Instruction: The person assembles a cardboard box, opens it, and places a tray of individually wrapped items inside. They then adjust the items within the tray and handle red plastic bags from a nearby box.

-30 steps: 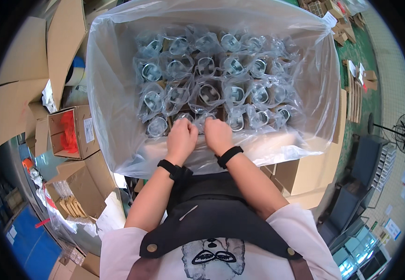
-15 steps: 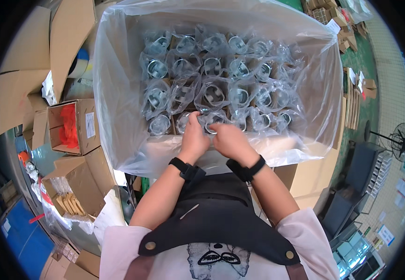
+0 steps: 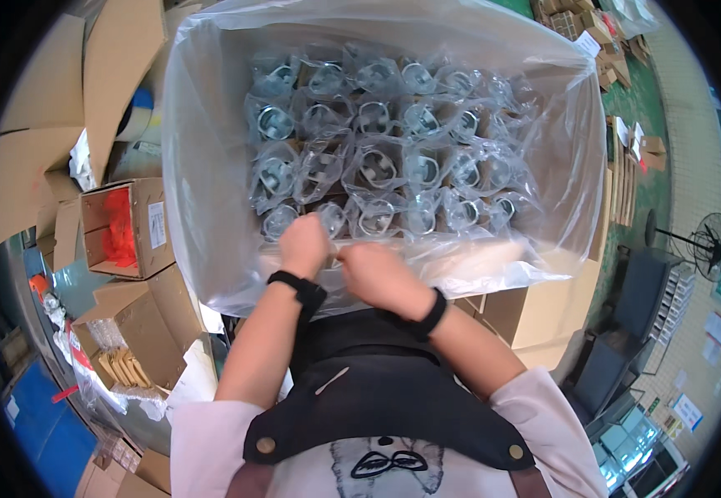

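Observation:
Rows of round silvery metal parts (image 3: 374,168), each in a clear plastic bag, stand upright in a carton with a clear plastic liner (image 3: 211,166). They look like pistons. At the near row, my left hand (image 3: 303,246) is closed beside the second bagged part from the left (image 3: 329,218). My right hand (image 3: 379,275) is also closed, lower and to the right over the liner's near fold, its fingertips close to my left hand. Whatever either hand pinches is hidden behind the fingers. Both wrists wear black bands.
Brown cardboard dividers show between the parts. To the left stand an open box with red material (image 3: 119,228) and another carton with stacked tan pieces (image 3: 124,368). A black fan (image 3: 701,241) stands at the far right. Flattened cardboard (image 3: 622,183) leans beyond the carton's right side.
Both hands have moved left and toward me, off the third part in the near row. That bagged part now shows uncovered. The right fingers have curled in.

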A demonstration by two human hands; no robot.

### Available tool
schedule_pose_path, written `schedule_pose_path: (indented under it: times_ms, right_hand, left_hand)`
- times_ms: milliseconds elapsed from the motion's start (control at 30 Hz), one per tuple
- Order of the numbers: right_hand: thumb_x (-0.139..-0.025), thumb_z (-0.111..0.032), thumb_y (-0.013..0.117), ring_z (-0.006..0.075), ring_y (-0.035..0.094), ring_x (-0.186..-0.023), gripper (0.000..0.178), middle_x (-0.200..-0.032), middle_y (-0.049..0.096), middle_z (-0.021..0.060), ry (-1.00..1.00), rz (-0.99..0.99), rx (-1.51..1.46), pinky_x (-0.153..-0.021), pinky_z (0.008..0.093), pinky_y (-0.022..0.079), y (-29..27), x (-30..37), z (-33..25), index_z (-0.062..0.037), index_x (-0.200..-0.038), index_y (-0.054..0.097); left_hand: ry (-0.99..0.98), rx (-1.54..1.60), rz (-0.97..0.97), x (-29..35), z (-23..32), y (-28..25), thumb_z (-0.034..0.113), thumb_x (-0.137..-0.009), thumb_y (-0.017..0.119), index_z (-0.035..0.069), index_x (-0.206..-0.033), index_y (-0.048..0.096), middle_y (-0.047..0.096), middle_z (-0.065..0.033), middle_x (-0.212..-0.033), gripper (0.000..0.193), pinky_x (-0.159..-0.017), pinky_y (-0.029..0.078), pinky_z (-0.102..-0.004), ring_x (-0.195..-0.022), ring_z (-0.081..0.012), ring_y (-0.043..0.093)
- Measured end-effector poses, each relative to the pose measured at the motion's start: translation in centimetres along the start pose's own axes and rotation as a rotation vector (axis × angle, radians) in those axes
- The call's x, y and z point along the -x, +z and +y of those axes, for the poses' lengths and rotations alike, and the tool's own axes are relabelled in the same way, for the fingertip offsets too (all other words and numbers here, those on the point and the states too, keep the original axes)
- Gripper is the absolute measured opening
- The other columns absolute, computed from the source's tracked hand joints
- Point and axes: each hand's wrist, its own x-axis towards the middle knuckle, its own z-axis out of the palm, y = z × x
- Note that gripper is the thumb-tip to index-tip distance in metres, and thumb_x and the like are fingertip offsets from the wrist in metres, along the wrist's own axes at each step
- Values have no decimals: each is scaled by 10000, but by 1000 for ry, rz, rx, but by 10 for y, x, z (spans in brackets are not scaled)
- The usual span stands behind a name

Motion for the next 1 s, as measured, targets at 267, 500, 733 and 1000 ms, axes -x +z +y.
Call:
schedule_pose_path:
  times_ms: [267, 500, 733, 1000]
  right_hand:
    - [-828, -83, 542, 347, 683, -729, 120, -759, 673, 175, 176, 77, 213, -620, 436, 550, 62, -52, 14, -6, -908, 588]
    - [-807, -132, 563, 386, 643, -680, 140, -702, 635, 219, 118, -47, 173, -626, 487, 513, 44, -9, 9, -30, -746, 638]
    - [-804, -123, 589, 334, 681, -855, 165, -916, 689, 187, 162, -94, 343, -725, 422, 555, 24, -77, -15, -44, -890, 705]
    - [-734, -108, 614, 358, 677, -782, 124, -799, 674, 217, 234, -3, 343, -678, 435, 552, 49, -89, 11, -26, -784, 693]
  left_hand:
    - [-22, 199, 175, 35, -21, -48, 203, -840, 637, -12, -931, 532, 595, -217, -952, 256, -714, 484, -437, -756, -399, 611]
    - [-277, 618, -15, 26, 0, -46, 117, -761, 639, -5, -1067, 488, 626, -270, -933, 362, -766, 494, -457, -881, -410, 626]
    - [-202, 447, 77, 29, -27, -4, 53, -747, 592, 18, -1102, 494, 659, -172, -740, 369, -685, 498, -410, -741, -322, 662]
    - [-338, 430, -78, 26, -35, -15, 199, -780, 652, 4, -1141, 497, 671, -170, -792, 438, -699, 504, -412, -776, -318, 668]
